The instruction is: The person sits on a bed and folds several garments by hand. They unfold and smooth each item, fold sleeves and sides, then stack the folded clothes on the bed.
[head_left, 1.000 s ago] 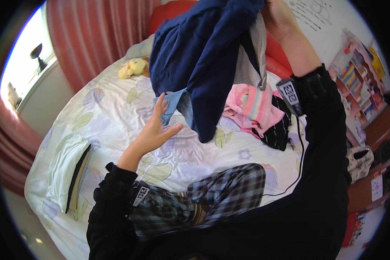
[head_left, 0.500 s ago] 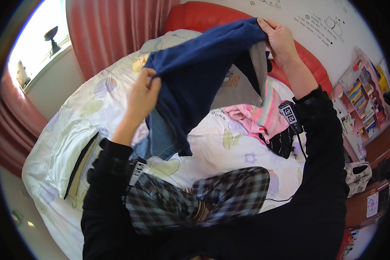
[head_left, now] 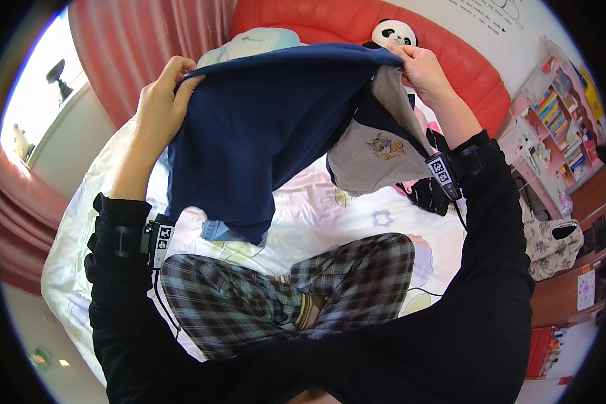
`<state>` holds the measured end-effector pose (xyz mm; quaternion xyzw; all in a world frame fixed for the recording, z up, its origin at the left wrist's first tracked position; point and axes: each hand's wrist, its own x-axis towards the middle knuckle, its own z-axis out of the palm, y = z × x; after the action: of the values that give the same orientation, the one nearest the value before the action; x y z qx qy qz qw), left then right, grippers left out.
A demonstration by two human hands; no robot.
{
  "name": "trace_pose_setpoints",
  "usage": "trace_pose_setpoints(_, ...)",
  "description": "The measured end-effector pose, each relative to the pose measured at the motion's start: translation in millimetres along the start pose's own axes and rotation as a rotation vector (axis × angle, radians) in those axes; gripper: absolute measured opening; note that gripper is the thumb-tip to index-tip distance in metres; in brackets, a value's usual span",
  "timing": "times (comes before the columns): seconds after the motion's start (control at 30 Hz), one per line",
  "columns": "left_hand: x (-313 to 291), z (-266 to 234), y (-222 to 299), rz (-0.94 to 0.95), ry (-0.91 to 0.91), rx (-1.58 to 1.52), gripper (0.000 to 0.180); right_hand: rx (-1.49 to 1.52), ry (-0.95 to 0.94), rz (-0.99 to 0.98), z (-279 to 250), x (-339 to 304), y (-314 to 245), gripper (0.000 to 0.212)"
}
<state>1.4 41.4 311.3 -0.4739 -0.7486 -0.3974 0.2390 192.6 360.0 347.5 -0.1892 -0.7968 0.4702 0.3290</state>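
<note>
A navy sweatshirt (head_left: 249, 121) with a grey, cartoon-printed panel (head_left: 382, 151) hangs stretched out between my two hands above the bed. My left hand (head_left: 163, 104) pinches its upper left edge. At the upper right, my right hand (head_left: 421, 73) grips the other end between thumb and fingers. The navy cloth drapes down toward my crossed legs. Below its hem, a piece of light blue denim (head_left: 223, 231) shows on the sheet, mostly covered. A black striped garment (head_left: 429, 197) lies beneath my right forearm, with bits of pink cloth near it, largely hidden.
My legs in plaid trousers (head_left: 360, 283) are crossed on the flowered bed sheet (head_left: 343, 219). Behind the sweatshirt are a pale pillow (head_left: 249, 46), a panda plush (head_left: 395, 34) and a red headboard (head_left: 471, 77). A pink bookshelf (head_left: 552, 124) stands at right.
My left hand has moved left and up, spreading the sweatshirt wider, while my right hand shifted slightly lower. The view has shifted, and the panda plush has come into sight.
</note>
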Motion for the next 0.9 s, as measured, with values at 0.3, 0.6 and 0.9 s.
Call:
trace_pose_setpoints(0.3,7,46,9,0.29,-0.096,0.043,0.025,0.169,-0.04,0.302,-42,-34,65,0.022)
trace_pose_setpoints(0.6,14,43,6,0.232,-0.15,0.29,0.022,0.114,-0.213,0.355,-62,-64,102,0.025)
trace_pose_setpoints(0.9,0,8,-34,-0.025,-0.119,0.413,0.026,-0.188,-0.448,0.425,-55,-109,168,0.046)
